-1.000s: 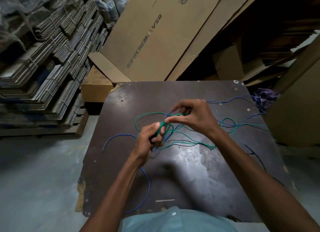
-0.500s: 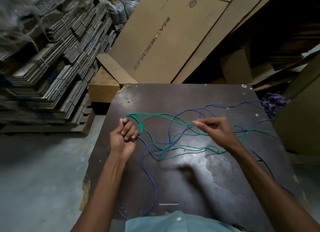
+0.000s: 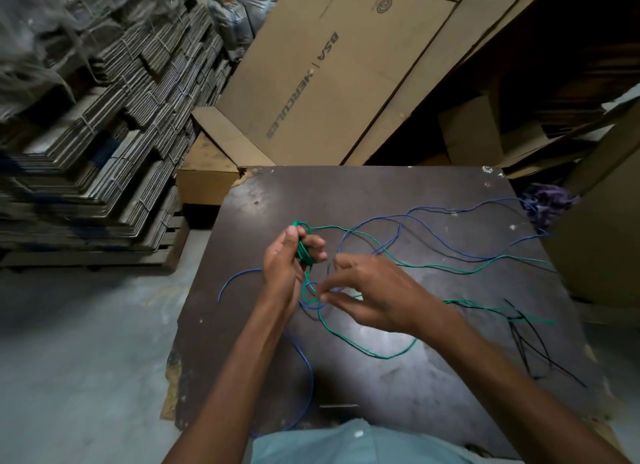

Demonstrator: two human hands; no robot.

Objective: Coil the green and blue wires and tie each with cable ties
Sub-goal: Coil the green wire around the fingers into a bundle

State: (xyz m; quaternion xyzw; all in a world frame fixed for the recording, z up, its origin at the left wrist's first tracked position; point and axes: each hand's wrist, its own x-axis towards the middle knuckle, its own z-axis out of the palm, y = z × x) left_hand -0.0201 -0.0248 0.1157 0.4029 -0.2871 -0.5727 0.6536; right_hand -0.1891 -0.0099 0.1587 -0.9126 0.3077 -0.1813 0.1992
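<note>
My left hand [image 3: 287, 259] is shut on a small bundle of coiled green wire [image 3: 303, 248] held upright above the dark table [image 3: 381, 193]. The loose rest of the green wire [image 3: 450, 267] trails right across the table and loops back near the front. My right hand [image 3: 374, 297] hovers just right of the bundle, thumb and fingers apart, pinching toward a green strand; whether it grips it I cannot tell. A blue wire [image 3: 433, 209] lies tangled with the green one and another stretch of it curves down the table's left front. Black cable ties [image 3: 526, 339] lie at the right.
Bundled stacks of flattened cardboard [image 3: 86, 134] fill the left. A large cardboard box [image 3: 329, 72] leans behind the table. A purple cloth [image 3: 547, 200] sits at the table's far right corner. A thin pale stick [image 3: 337, 405] lies near the front edge.
My left hand has risen and turned, with more green wire gathered in it. My right hand moved left from the stretched strand to close beside the bundle.
</note>
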